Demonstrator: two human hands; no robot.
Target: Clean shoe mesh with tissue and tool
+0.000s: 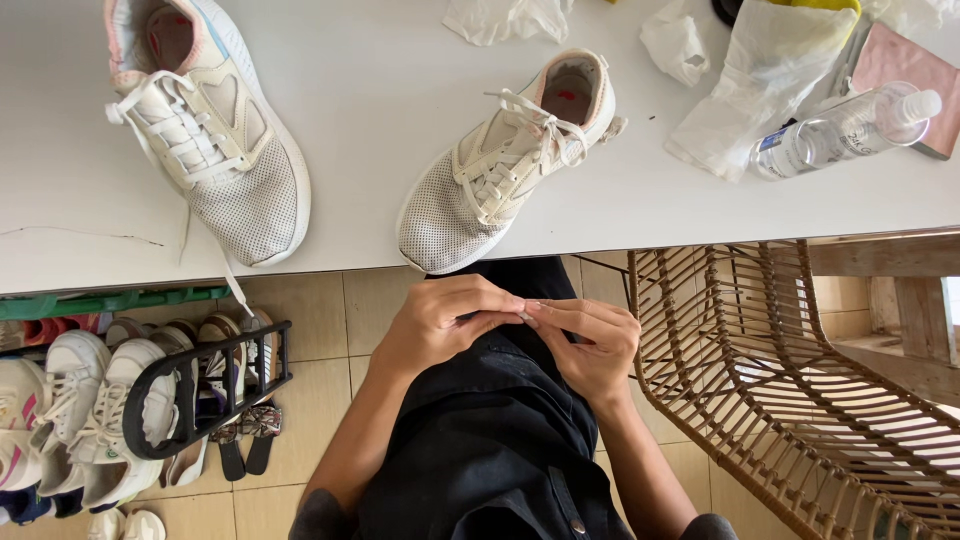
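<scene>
Below the desk (400, 60) edge, left hand (440, 322) and right hand (590, 345) meet fingertip to fingertip — pinching something too small to tell — two pale sneakers (505, 160) resting above.

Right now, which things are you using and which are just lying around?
In use: left hand and right hand, fingertips pinched together; two white sneakers nearest them.

Lying about: clear bottle, plastic bags, wicker chair, shoe rack.

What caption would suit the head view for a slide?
Both hands, left hand and right hand, meet fingertip-to-fingertip below two white sneakers on a table.
</scene>
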